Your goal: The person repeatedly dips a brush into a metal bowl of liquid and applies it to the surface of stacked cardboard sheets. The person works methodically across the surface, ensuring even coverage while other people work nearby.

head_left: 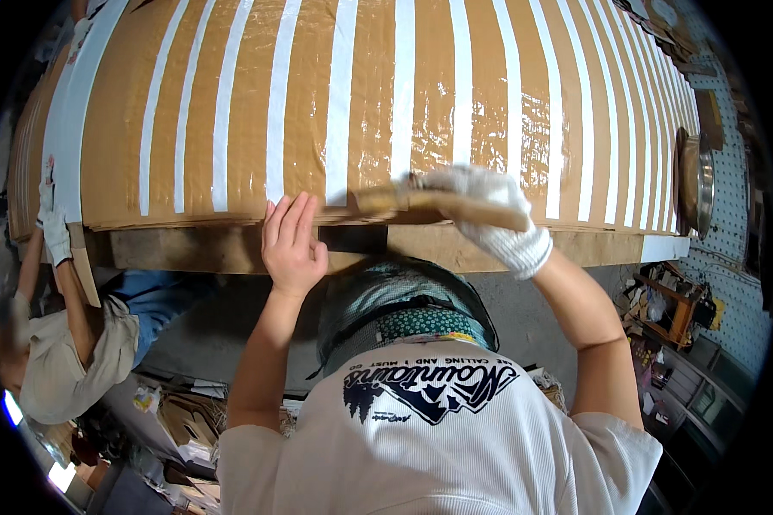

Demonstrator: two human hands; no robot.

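Note:
A wide spread of glossy brown sheets [309, 129] with white stripes between them covers the worktable in front of me. My left hand [294, 249] is bare, its fingers stretched out flat against the near edge of the sheets. In a white knit glove, my right hand [498, 210] is closed around a flat wooden tool [438, 202], which lies along that same edge. Motion smears the tool's left end, so its exact kind cannot be told. The tool's tip is a short way right of my left fingertips.
Below the sheets runs the table's wooden edge [180, 251]. At left, a co-worker's gloved hand [56, 236] is beside a white band [67, 154]. A round metal pan [703, 184] stands at the right edge. Cardboard pieces [185, 421] and a wooden rack [678, 305] are lower down.

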